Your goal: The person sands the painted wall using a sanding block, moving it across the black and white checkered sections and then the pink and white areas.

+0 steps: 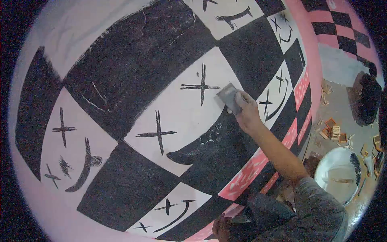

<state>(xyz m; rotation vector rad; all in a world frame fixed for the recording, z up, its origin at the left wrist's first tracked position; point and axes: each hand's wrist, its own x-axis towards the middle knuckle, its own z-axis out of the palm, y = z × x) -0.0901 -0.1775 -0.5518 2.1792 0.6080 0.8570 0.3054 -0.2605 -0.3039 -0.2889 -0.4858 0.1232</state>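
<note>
My right hand [246,113] is closed around the edge of a flat grey scraper [229,98]. The scraper lies against a white painted square [181,113], just right of a black cross [202,85]. Beneath it in that square is a second cross [157,133] and a thick black curved mouth [181,157] with whitish flecks near its right end. Low in the view, my left hand [221,226] is dark and partly hidden, with its fingers curled. What it grips cannot be made out.
The curved wall carries black squares [133,56], white squares with drawn faces, and pink strips [246,179]. On the floor at right stand a round white basin [338,175] and a dark bucket-like object [365,99], with several wood pieces [334,132] scattered about.
</note>
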